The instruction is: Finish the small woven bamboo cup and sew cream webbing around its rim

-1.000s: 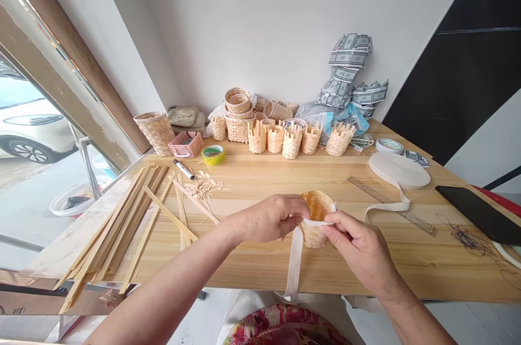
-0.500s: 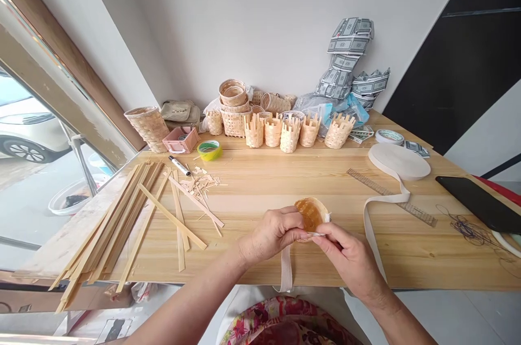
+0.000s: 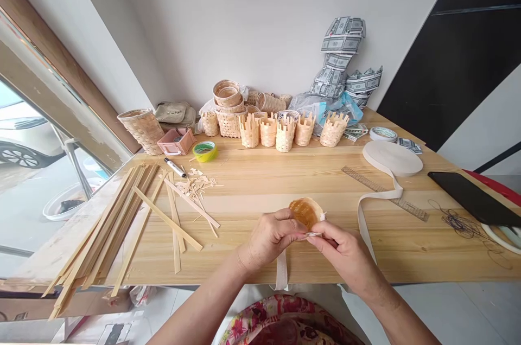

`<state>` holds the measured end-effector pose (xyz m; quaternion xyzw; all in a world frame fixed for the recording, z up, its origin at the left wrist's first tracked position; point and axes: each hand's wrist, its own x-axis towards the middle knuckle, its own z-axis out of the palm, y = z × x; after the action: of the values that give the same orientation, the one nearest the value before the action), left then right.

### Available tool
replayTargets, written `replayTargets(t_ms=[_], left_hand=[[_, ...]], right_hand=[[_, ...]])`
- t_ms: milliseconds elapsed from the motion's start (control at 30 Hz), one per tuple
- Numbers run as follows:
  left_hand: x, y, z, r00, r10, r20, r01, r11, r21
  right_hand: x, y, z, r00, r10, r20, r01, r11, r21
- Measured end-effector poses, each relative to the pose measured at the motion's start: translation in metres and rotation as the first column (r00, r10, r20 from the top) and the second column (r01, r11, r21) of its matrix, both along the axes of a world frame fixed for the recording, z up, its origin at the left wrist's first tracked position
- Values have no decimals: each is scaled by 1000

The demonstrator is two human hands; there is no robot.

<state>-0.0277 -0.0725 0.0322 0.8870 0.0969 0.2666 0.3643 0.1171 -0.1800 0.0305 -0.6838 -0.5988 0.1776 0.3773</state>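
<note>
A small woven basket (image 3: 306, 211), its mouth facing up toward me, sits between my hands near the table's front edge. My left hand (image 3: 273, 235) is closed on the basket's near left rim, fingers pinched. My right hand (image 3: 341, 251) pinches a white edge at the near right rim, which looks like cloth tape; the fingertips hide its exact shape. A white tuft (image 3: 323, 217) shows on the right of the rim. Below my left hand, a length of off-white cloth tape (image 3: 281, 270) hangs over the table edge.
A roll of off-white tape (image 3: 393, 158) lies right, its strip running over the front edge past a ruler (image 3: 382, 192). Wood strips (image 3: 109, 225) and scraps (image 3: 197, 185) lie left. Small baskets (image 3: 285, 133) line the back. A black tablet-like slab (image 3: 474, 197) and tangled thread (image 3: 459, 223) lie far right.
The whole view has shifted slightly, so the table and things on it sit a little further left. Both hands stay at the basket rim, with only a slight change in finger position.
</note>
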Motion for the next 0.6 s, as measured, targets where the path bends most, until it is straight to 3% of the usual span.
replayTargets(t_ms=[133, 333, 600], left_hand=[[0, -2, 4, 1000, -19, -20, 18, 998, -52], [-1, 2, 4, 996, -36, -87, 40, 999, 35], [3, 1, 4, 1000, -30, -1, 30, 999, -37]], right_hand=[[0, 1, -1, 1000, 2, -7, -2, 1000, -15], [2, 1, -1, 998, 18, -54, -21, 998, -63], [11, 2, -2, 996, 52, -77, -54, 998, -24]])
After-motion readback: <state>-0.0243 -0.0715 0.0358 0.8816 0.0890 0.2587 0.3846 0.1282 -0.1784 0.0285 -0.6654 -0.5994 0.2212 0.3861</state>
